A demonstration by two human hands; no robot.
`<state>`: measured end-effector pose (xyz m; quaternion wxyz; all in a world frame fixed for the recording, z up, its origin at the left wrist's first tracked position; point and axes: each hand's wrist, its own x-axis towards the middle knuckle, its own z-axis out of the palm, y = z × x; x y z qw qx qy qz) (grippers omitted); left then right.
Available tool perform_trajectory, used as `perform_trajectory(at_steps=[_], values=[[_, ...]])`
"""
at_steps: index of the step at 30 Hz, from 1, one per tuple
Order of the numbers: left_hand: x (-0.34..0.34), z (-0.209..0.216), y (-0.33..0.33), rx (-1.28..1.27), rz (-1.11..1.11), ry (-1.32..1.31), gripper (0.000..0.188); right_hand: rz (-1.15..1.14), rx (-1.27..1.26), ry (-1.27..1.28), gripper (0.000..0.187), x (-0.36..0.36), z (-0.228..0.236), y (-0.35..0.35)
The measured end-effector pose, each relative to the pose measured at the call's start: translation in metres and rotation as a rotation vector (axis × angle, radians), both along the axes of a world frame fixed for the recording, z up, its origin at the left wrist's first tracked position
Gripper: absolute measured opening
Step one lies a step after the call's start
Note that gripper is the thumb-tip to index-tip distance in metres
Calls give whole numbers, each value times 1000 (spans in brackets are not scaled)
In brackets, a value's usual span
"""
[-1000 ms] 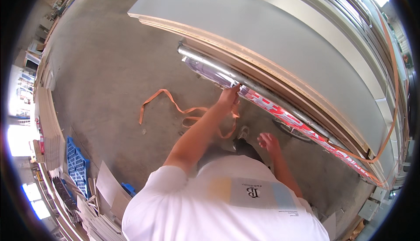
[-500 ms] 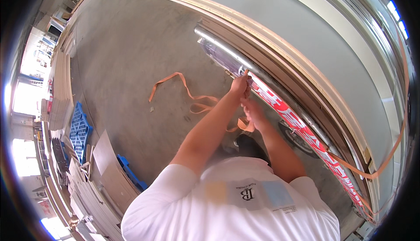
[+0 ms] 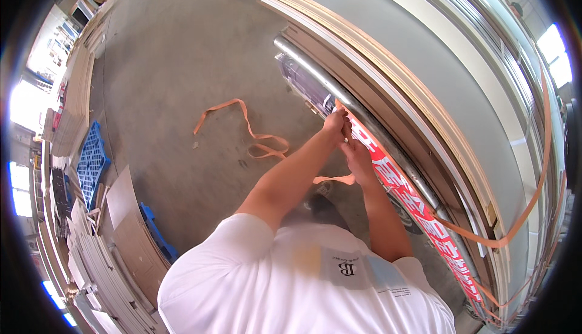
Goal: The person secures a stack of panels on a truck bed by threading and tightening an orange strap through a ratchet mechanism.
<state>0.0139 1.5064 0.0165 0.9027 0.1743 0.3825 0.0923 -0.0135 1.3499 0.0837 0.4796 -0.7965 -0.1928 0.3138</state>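
Note:
At the side of a truck-like load, my left hand [image 3: 335, 123] is closed on an orange webbing strap [image 3: 339, 105], which shows just above the fingers beside a silver metal tube [image 3: 315, 70]. Just below it, my right hand [image 3: 357, 153] is closed too, its fingers close against the left hand and apparently round the same strap; the grip is partly hidden. The strap's loose length trails in curves across the concrete floor to the left. Beside both hands runs a red banner [image 3: 394, 179] with white lettering, along the load's lower side.
Long flat panels [image 3: 418, 67] lie stacked above the tube, and another orange strap section [image 3: 512, 237] loops round them at right. Part of a wheel [image 3: 405, 216] shows under the banner. A blue plastic pallet [image 3: 91, 164] and stacked boards [image 3: 124, 213] stand at left.
My right hand has moved up and now meets the left. The view has shifted slightly, and the strap loop under my right hand hangs flatter.

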Motion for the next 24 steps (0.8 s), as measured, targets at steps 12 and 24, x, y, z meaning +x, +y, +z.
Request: perform_trajectory(at_steps=[12, 24], values=[[0, -57, 17, -306, -99, -346, 30, -32, -133, 121, 37, 6, -52, -26], [13, -69, 32, 16, -247, -111, 32, 57, -466, -82, 35, 32, -77, 8]])
